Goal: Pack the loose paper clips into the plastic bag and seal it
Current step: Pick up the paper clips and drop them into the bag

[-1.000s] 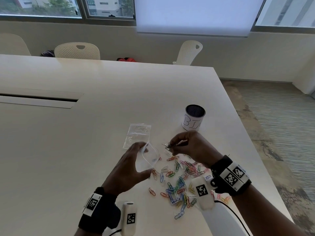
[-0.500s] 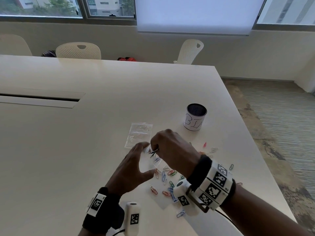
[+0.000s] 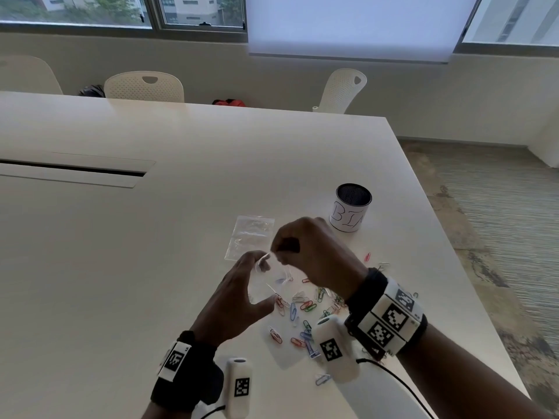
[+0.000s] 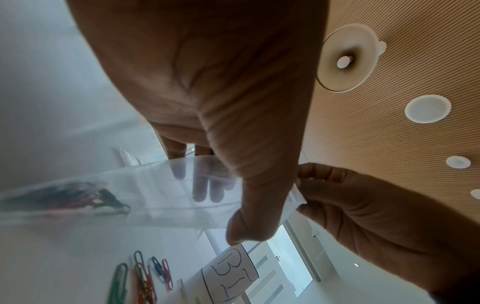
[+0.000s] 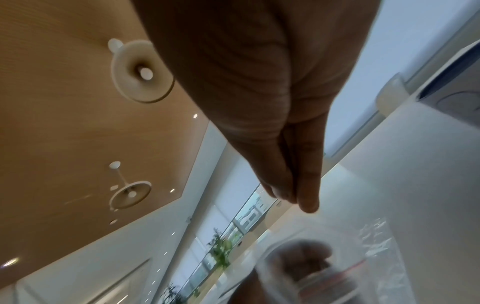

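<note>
My left hand (image 3: 239, 294) holds a small clear plastic bag (image 3: 266, 285) upright above the table, thumb and fingers spreading its mouth. In the left wrist view several coloured clips (image 4: 72, 197) lie inside the bag (image 4: 155, 185). My right hand (image 3: 308, 252) hovers right over the bag's mouth. Its fingertips (image 5: 306, 203) are bunched together and I see nothing between them. The loose paper clips (image 3: 305, 306) are scattered on the table under and behind my right wrist.
A second clear bag (image 3: 251, 237) lies flat just beyond my hands. A white cup marked BIN (image 3: 348, 216) stands to the right of it. The white table (image 3: 151, 237) ends close on the right; chairs stand at its far side.
My right hand carried a pinch of clips from right of the bag to its mouth. The clips are no longer in its fingers. My left hand kept holding the bag.
</note>
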A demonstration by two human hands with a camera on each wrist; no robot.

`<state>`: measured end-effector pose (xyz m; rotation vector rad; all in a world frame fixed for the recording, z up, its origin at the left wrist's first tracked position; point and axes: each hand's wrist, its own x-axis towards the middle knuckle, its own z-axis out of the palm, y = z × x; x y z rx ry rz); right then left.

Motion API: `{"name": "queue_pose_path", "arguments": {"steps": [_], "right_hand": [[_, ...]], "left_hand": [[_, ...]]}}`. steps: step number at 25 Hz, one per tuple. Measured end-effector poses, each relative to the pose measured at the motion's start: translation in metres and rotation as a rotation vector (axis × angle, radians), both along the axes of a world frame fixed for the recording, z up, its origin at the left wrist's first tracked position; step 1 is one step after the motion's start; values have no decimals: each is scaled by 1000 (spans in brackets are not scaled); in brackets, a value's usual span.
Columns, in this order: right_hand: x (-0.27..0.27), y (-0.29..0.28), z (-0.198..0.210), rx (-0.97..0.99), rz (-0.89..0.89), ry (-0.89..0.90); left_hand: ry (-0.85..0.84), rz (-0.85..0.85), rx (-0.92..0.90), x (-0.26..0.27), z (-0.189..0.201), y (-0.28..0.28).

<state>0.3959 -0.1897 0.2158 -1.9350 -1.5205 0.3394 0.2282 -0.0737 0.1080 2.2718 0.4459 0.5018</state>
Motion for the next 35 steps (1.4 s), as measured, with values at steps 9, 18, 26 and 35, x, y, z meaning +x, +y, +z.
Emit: {"name": "queue_pose_path", "arguments": {"steps": [9, 18, 26, 35], "right_hand": [[39, -1, -82, -297, 49, -65], [3, 11, -113, -341, 221, -226], [23, -4, -99, -349, 260, -191], [28, -21, -96, -413, 323, -266]], "left_hand": [[-25, 19, -46, -7, 1, 3], [-10, 17, -37, -7, 2, 2], [-5, 36, -30, -8, -1, 3], [16, 21, -42, -4, -1, 0]]}}
